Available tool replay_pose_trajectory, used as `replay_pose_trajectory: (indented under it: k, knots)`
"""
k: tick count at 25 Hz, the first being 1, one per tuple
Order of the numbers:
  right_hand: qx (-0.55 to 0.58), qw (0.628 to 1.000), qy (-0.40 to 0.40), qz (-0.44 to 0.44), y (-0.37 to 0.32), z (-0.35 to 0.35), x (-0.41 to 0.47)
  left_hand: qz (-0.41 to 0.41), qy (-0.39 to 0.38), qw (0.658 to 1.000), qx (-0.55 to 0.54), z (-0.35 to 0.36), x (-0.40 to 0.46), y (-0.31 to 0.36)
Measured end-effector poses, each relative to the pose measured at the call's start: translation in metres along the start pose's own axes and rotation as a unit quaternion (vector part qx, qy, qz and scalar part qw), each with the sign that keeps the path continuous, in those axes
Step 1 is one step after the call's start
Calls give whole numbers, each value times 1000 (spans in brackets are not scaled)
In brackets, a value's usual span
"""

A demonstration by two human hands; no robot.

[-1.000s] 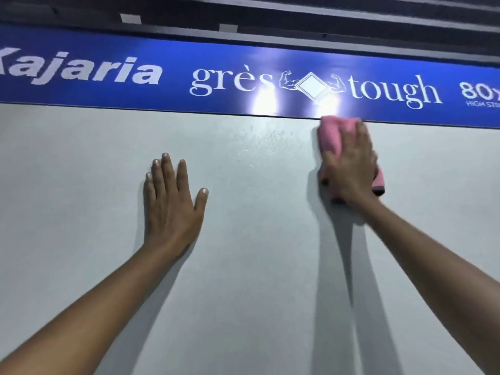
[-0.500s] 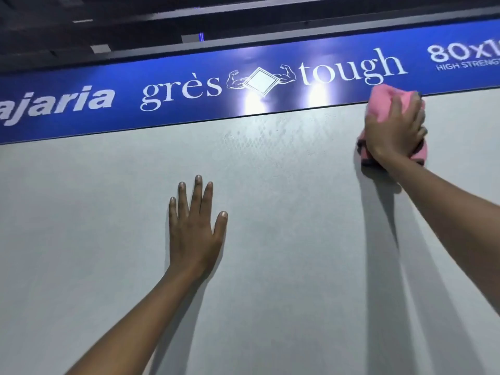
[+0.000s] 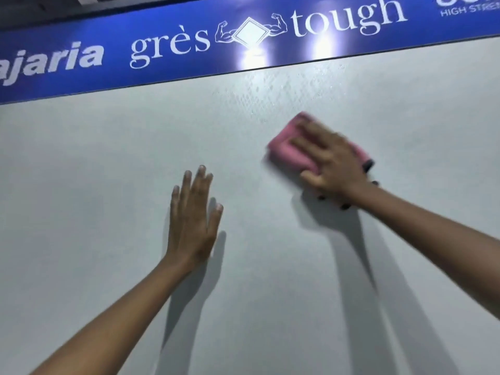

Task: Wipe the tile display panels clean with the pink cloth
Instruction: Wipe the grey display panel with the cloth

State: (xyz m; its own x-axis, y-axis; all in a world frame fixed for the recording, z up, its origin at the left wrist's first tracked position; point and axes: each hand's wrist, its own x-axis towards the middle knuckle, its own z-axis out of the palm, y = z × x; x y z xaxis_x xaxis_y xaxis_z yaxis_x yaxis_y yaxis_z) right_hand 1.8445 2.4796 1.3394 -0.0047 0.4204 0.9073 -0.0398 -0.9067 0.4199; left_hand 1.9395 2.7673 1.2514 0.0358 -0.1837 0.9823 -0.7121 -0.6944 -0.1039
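A large pale grey tile display panel [image 3: 102, 180] fills most of the head view. My right hand [image 3: 334, 165] presses a folded pink cloth [image 3: 285, 148] flat against the panel's upper middle, with fingers stretched across the cloth and pointing up-left. Both the hand and the cloth are motion-blurred. The cloth's dark-edged corner [image 3: 368, 164] sticks out behind the hand. My left hand [image 3: 192, 223] lies flat on the panel, down-left of the cloth, fingers straight and pointing up. A patch of fine speckled marks [image 3: 273, 90] shows on the panel above the cloth.
A glossy blue sign strip [image 3: 167, 69] with white lettering runs along the panel's top edge, with two bright light reflections on it. Dark ceiling structure [image 3: 40, 9] sits above the strip. Shadows of both arms fall on the panel.
My right hand has swept the pink cloth down and to the left, away from the blue strip toward the panel's middle. Its fingers now lie flatter. My left hand stays planted on the panel.
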Motion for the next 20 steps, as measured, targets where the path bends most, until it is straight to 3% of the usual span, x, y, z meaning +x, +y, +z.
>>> replay_pose_trajectory:
  k: [3,5,6,8,10,12,14,17,20]
  knots:
    - [-1,968,52,247,75,-35,-2,52,-41,996,57,19,-35,-1]
    - [-12,944,84,320,74,-37,-1,42,-35,996,74,24,-40,-4]
    - [-10,945,90,314,58,-32,-4,41,-37,996,76,24,-42,-4]
    - [23,974,74,211,5,-9,-31,49,-43,995,78,22,-43,-4]
    - [56,998,-1,-4,-79,13,-89,51,-45,995,79,20,-41,-5]
    - [71,963,-128,-227,-148,14,-147,25,-31,998,58,18,-45,0]
    - [77,946,-164,-268,-146,8,-163,-6,-10,1000,22,20,-66,16]
    - [44,998,-46,-27,-62,-10,-144,0,-20,1000,23,30,-125,43]
    - [16,969,39,243,27,-45,-131,-23,-55,997,58,45,-167,41]
